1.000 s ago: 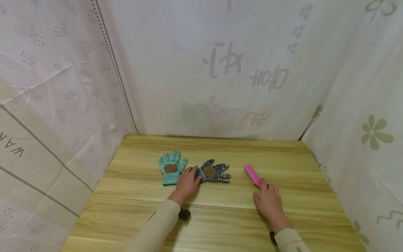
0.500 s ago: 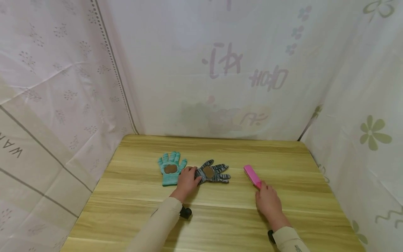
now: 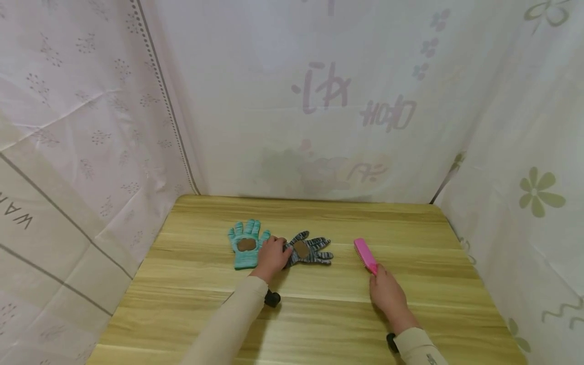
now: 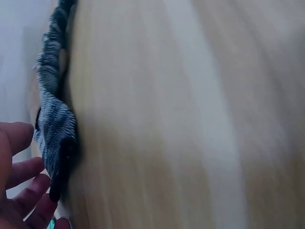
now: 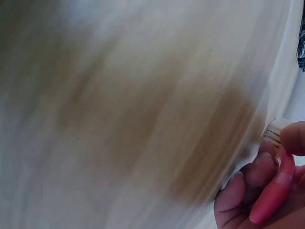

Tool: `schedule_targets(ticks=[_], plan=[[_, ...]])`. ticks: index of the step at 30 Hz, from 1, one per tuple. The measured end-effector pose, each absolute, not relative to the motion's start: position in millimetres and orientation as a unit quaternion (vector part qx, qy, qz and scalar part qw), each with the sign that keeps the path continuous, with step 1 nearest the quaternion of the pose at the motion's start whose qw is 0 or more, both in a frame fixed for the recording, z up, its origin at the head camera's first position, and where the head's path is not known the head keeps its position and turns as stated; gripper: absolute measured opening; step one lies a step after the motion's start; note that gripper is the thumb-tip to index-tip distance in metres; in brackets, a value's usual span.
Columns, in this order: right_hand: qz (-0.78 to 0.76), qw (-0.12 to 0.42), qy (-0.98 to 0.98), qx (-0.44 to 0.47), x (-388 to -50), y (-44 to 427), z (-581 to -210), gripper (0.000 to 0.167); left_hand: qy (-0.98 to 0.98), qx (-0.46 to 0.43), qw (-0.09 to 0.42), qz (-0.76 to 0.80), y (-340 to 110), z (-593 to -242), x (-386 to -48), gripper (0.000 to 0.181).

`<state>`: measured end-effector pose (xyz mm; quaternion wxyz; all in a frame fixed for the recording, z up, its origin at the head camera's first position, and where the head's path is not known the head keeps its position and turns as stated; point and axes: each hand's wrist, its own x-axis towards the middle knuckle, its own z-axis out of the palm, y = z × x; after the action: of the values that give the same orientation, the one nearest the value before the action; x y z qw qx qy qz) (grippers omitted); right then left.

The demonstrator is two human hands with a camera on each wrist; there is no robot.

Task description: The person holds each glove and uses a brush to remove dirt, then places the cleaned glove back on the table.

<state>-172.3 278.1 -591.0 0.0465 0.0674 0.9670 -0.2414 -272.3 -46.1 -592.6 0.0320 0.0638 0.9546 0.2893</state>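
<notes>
A black-and-white striped knit glove [image 3: 308, 251] with a brown palm patch lies flat on the table, its fingers to the right. My left hand [image 3: 272, 257] is at its cuff; in the left wrist view, the loosely bent fingers [image 4: 29, 171] and thumb touch or nearly touch the cuff [image 4: 56, 129], with space between them. A teal striped glove [image 3: 246, 258], also with a brown patch, lies just left, partly behind that hand. My right hand [image 3: 388, 294] grips the handle of a pink hairbrush [image 3: 364, 253], its bristles facing left and down. The handle [image 5: 274, 198] crosses the curled fingers.
The wood-grain table [image 3: 319, 324] has rounded far corners. Printed pale curtains [image 3: 292, 101] hang behind it and along both sides. Each wrist carries a small black camera [image 3: 272, 298].
My left hand shifts slightly at the dark glove's cuff, with its thumb higher. The right hand has closed round the brush handle and settled slightly lower. Both gloves stay in place.
</notes>
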Motion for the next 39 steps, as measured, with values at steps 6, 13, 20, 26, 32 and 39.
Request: schedule_targets(ticks=[6,13,20,26,32,39], plan=[[-0.263,0.042,0.961,0.07,-171.4,278.2,-590.8,0.05,0.955,0.045,0.033,0.292,-42.3,-594.4,-274.8,0.036],[-0.284,0.04,0.955,0.074,-174.1,279.0,-593.0,0.044,0.955,0.038,0.037,0.29,-40.9,-591.2,-274.3,0.031],[-0.284,0.049,0.955,0.073,-173.5,278.6,-591.9,0.044,0.966,0.042,0.045,0.251,-41.7,-593.3,-272.5,0.03],[-0.291,0.05,0.952,0.076,-171.5,278.0,-588.1,0.042,0.969,0.045,0.056,0.236,-39.5,-592.5,-272.0,0.028],[-0.298,0.054,0.95,0.074,-169.9,277.6,-584.7,0.044,0.965,0.043,0.07,0.248,-37.3,-597.1,-272.7,0.027],[-0.293,0.06,0.951,0.079,-168.0,278.6,-584.2,0.05,0.953,0.053,0.098,0.281,-38.1,-597.8,-269.8,0.028]])
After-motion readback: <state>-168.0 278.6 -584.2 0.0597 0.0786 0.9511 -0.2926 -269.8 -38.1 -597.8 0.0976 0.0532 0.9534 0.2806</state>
